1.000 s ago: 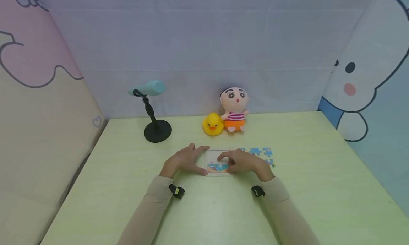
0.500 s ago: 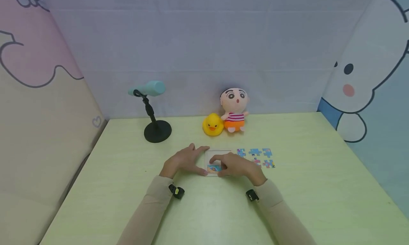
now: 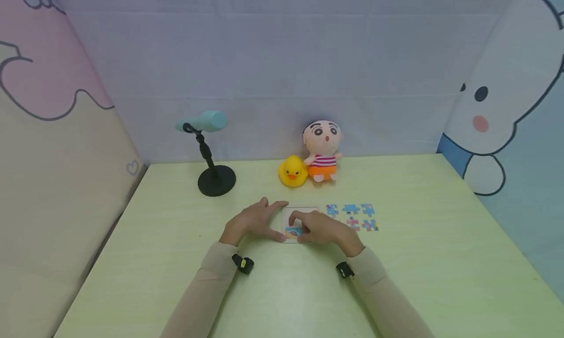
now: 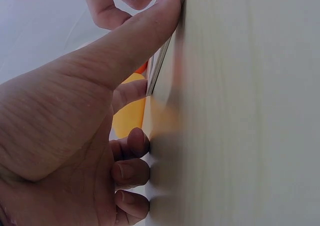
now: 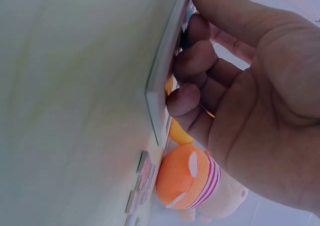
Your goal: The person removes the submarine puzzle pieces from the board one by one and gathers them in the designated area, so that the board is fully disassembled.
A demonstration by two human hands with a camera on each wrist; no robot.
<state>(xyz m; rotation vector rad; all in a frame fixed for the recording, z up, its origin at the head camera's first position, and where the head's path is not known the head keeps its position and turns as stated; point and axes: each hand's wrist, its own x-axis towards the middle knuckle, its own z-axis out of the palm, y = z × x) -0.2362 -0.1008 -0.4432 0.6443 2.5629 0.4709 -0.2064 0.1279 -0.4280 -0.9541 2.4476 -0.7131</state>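
A light square puzzle board (image 3: 287,212) lies on the table, with a printed blue and orange puzzle strip (image 3: 293,232) along its near side. My left hand (image 3: 255,220) rests at the board's left side, forefinger stretched to the far corner and thumb on the near one. In the left wrist view, that thumb (image 4: 150,23) presses on the board's edge. Over the board's right part bends my right hand (image 3: 323,227), thumb at the strip and forefinger raised, a gap between them. Its other fingertips (image 5: 182,100) touch down on the board and hide part of the strip.
Several loose jigsaw pieces (image 3: 351,209) lie on the table (image 3: 282,289) right of the board. Behind stand a yellow rubber duck (image 3: 293,172) and a plush doll (image 3: 323,149). A black stand (image 3: 216,180) bearing a teal cylinder (image 3: 209,121) is at the back left.
My right hand has moved left over the board, so the loose pieces on the right show fully. My left hand has stayed at the board's left edge.
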